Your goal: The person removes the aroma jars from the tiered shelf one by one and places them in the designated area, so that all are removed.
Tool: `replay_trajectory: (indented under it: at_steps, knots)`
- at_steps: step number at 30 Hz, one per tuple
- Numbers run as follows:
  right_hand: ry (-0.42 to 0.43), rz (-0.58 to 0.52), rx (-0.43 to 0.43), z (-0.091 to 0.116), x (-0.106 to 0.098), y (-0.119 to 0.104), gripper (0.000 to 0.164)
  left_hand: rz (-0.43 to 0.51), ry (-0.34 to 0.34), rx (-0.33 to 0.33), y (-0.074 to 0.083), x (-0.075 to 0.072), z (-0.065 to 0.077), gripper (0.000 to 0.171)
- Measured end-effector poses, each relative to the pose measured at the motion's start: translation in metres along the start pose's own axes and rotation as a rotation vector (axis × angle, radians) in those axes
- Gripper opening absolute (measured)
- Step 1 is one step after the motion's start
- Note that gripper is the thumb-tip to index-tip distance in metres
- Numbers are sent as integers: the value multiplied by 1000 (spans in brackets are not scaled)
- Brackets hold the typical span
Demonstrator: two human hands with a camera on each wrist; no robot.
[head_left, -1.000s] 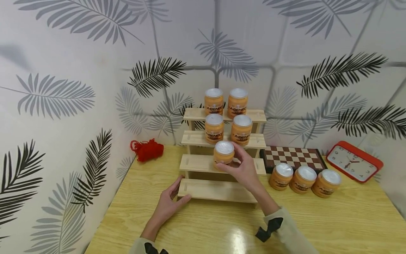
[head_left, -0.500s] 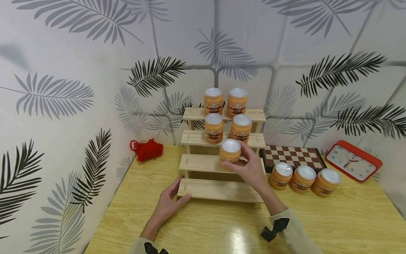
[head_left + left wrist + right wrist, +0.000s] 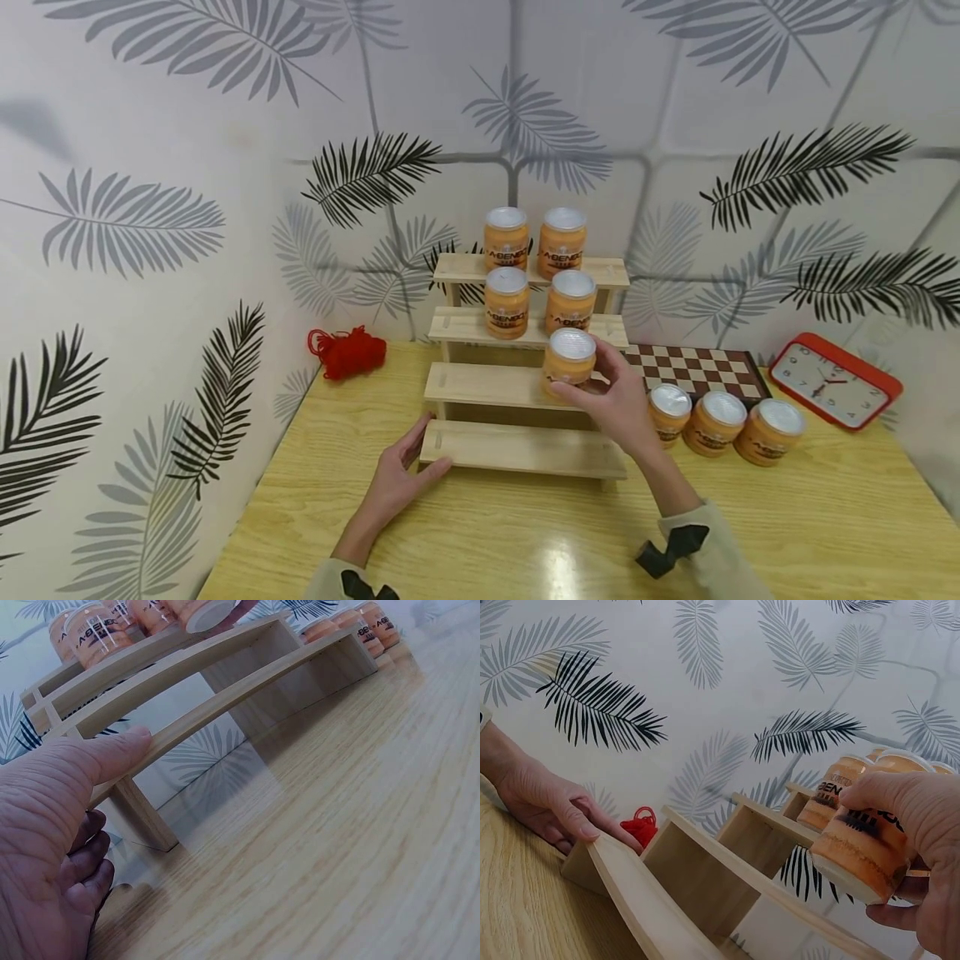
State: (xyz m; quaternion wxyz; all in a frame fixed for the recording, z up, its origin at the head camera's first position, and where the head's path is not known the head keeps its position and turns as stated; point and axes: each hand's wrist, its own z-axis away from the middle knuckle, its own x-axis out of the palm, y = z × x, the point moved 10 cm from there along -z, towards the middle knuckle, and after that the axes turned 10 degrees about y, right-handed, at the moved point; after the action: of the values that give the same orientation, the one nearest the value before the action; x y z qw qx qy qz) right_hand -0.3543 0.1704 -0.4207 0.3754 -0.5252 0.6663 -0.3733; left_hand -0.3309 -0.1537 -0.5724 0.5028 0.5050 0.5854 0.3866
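My right hand (image 3: 611, 398) grips an orange jar (image 3: 568, 358) with a silvery lid, thumb on its near side. The jar is at the right part of the third tier down of a wooden stepped shelf (image 3: 517, 450). In the right wrist view the jar (image 3: 862, 851) shows its base, apart from the boards. My left hand (image 3: 405, 475) holds the left end of the lowest board; in the left wrist view its thumb (image 3: 124, 752) lies on top and the fingers curl beneath. Two like jars stand on the top tier and two on the second, including a front-left jar (image 3: 506, 304).
Three more orange jars (image 3: 716, 425) stand in a row on the table right of the shelf. Behind them lies a checkered board (image 3: 693, 368), with a red-framed clock (image 3: 836, 382) farther right. Red yarn (image 3: 348, 353) lies left of the shelf, near the patterned wall.
My right hand has moved the jar rightward along the third tier, from about its middle toward the right end. The left hand has stayed on the shelf's lower left end.
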Motion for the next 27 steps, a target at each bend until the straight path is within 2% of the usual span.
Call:
replay_trajectory:
  at_steps: [6,11,18,27]
  knots:
    - [27,20,-8,3,-18,-2,77,-3,-3,-3,1,0,0,85]
    - [35,38,-35,6,-33,-3,70,3,-5,0,1,0,1,85]
    - [80,106,-27,9,-54,-1,71,0,-1,9,1,-1,0,85]
    - [136,91,-35,10,-77,-4,66,2,-1,-6,2,0,1,85]
